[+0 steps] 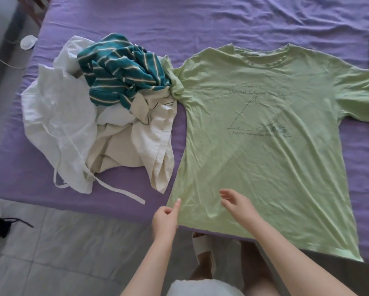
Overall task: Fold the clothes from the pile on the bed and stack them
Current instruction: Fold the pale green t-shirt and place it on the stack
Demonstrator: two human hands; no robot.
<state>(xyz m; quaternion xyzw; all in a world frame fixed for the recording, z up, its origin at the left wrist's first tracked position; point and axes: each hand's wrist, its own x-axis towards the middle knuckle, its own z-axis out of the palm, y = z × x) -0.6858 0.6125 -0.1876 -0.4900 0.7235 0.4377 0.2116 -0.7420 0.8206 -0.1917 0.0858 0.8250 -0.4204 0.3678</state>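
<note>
Two hands hover at the near hem of a green T-shirt (264, 150) spread flat, print up, on the purple bed (200, 20). Her left hand (165, 218) is loosely curled, one finger touching the hem corner. Her right hand (239, 205) hangs relaxed above the cloth, holding nothing. Left of the shirt, touching its sleeve, lies the pile (98, 116): white garments under a teal striped top (119, 69).

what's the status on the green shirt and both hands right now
Both hands empty: left hand at hem corner, right hand over hem. Light green printed cotton t-shirt flat, unfolded. Its sleeve caught in the white-and-teal clothes pile.
</note>
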